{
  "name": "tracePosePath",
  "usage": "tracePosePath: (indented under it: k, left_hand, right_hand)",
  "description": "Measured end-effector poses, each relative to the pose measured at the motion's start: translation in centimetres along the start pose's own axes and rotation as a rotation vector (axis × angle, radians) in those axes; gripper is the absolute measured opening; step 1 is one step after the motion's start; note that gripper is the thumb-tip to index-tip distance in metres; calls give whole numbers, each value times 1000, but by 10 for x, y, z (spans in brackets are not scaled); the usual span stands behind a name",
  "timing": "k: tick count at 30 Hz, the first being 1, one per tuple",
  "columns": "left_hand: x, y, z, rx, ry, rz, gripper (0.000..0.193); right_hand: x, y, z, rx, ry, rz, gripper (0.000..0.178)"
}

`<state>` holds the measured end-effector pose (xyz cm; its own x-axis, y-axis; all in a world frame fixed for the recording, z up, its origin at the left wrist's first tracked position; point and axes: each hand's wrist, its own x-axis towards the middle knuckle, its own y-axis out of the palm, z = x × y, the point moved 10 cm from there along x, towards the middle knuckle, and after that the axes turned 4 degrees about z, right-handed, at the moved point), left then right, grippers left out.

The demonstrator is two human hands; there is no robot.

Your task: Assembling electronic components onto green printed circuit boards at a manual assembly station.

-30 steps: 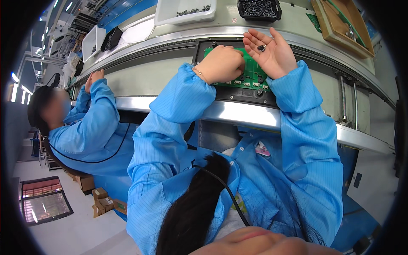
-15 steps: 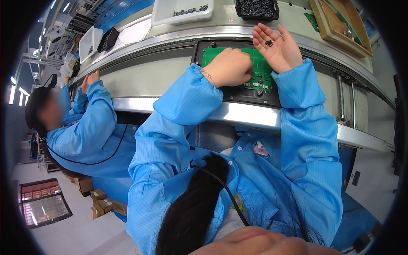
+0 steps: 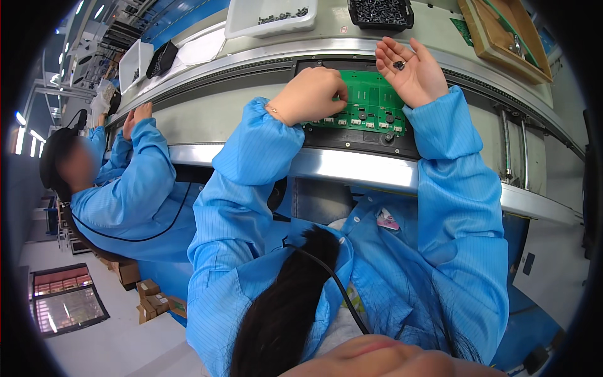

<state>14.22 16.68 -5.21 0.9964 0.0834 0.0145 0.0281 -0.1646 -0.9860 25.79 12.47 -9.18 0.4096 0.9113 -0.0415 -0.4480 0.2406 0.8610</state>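
A green circuit board [image 3: 372,100] lies in a black carrier [image 3: 361,139] on the conveyor in front of me. My left hand [image 3: 311,94] rests on the board's left part, fingers curled and pinched at its surface; whether it holds a part I cannot tell. My right hand [image 3: 411,69] is turned palm up over the board's upper right corner, with small black parts [image 3: 398,64] lying in the palm. Both my arms are in blue sleeves.
A black tray of small parts [image 3: 380,12] and a white bin [image 3: 270,17] stand behind the board. A wooden frame [image 3: 502,38] lies at the far right. A co-worker in blue [image 3: 125,182] sits to my left, hands on the conveyor edge. Cardboard boxes [image 3: 154,298] are on the floor.
My right hand, palm up with the black parts, has moved up and right over the board's corner. My left hand stays pinched on the board, shifting only slightly.
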Motion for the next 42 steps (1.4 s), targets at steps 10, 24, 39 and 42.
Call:
tracePosePath:
  k: [10,24,39,42]
  left_hand:
    - [5,15,-15,203,216,43,7]
    - [2,-60,-21,-178,97,-412,13]
    - [10,-55,-42,-192,264,-512,21]
    - [8,-57,-28,-380,134,-490,16]
  right_hand:
    - [3,-4,-6,1,31,-1,41]
    - [-13,28,-19,-39,92,66,53]
    - [-3,29,-39,149,212,485,62]
    - [-5,26,-34,-78,163,266,62]
